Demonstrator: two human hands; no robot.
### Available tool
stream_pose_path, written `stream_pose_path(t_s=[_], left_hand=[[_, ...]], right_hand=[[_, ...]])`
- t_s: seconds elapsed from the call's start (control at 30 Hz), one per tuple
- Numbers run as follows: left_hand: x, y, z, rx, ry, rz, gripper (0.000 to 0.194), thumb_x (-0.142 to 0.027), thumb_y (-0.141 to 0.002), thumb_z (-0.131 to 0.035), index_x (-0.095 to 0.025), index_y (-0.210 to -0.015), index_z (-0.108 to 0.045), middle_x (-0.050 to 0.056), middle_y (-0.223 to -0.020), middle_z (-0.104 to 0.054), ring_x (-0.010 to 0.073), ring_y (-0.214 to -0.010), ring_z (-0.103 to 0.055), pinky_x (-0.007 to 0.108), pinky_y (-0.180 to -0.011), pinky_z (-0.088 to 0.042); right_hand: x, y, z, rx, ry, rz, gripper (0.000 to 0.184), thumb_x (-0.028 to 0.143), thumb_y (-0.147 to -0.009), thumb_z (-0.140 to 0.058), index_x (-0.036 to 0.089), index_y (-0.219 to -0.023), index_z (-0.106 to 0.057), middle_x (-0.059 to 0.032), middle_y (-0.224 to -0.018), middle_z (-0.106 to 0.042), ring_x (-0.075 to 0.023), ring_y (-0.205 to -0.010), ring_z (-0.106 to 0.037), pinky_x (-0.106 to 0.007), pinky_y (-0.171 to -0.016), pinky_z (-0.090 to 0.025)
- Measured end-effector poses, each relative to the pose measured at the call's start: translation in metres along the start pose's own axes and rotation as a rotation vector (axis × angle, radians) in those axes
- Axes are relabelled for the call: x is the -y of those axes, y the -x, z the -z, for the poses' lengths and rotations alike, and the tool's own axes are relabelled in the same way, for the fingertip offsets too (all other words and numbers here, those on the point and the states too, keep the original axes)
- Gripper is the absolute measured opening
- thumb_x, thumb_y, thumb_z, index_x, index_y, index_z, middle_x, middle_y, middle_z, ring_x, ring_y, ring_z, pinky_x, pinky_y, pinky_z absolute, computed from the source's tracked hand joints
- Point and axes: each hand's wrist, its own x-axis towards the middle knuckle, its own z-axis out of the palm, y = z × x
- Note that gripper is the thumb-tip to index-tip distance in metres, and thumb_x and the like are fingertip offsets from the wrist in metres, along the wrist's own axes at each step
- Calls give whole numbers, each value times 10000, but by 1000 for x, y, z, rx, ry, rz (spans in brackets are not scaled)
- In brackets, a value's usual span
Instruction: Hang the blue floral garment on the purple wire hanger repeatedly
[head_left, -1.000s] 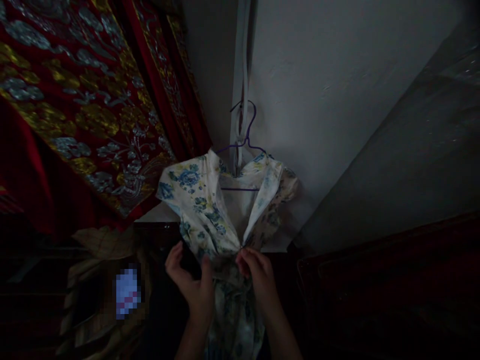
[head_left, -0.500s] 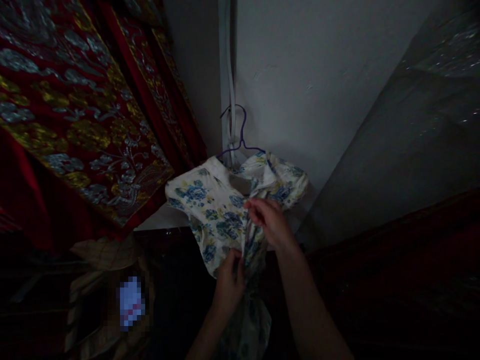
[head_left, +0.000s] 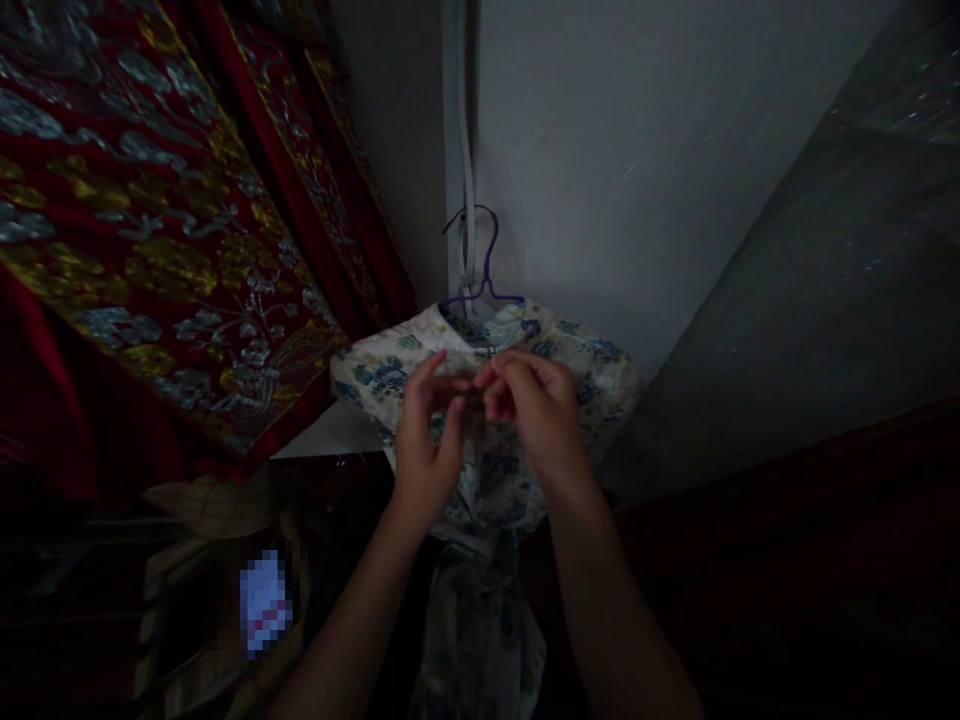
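A white floral dress (head_left: 495, 480) with blue flowers and a collar hangs on a purple wire hanger (head_left: 486, 285) against the wall. At the dress's front, just below the collar, my right hand (head_left: 536, 405) has its fingers pinched together on the fabric. What lies exactly between those fingertips is hard to see in the dim light. My left hand (head_left: 431, 430) is raised beside it, thumb and fingers apart, tips close to the right fingertips. The collar edges now meet above my hands, and the lower part of the dress hangs down between my forearms.
Red cloth (head_left: 172, 240) with gold and silver embroidery hangs at the left. A white strip (head_left: 463, 120) runs up the wall (head_left: 600, 180) behind the hanger. Translucent plastic sheeting (head_left: 810, 280) covers the right side. A blurred-out bright patch (head_left: 264, 605) shows at lower left.
My left hand has let go of the lower front and risen to collar height. My right hand has moved slightly up, and the open neckline has come together.
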Motion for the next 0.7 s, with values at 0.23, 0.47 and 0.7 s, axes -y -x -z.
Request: stream_pose_path(t_s=[0.23,0.47,0.7], left_hand=[[-22,-61,10,100,-408,-431,128,-243,-986,-579,-179,-915,-663,27,-850,-720,148,-796,-663,259,-763,-489],[4,-66,88,-548,197,-93,129,-249,-928,-642,-188,-817,-668,-33,-694,-650,112,-671,-618,210,-722,-504],[70,0,105,-740,758,721,283,-156,-966,-426,-196,-812,-660,4,-705,-719,130,-814,-719,222,-853,-544]], right_hand=[[-41,-7,4,-97,137,87,305,367,-840,-560,184,-598,-587,57,-469,-449,-78,-433,-389,-221,-445,-284],[-107,47,8,-29,114,-165,295,355,-761,-504,198,-513,-524,52,-433,-400,-85,-404,-352,-227,-423,-245],[-93,134,-7,116,31,-409,286,379,-753,-489,192,-544,-547,42,-432,-414,-89,-397,-366,-218,-426,-253]])
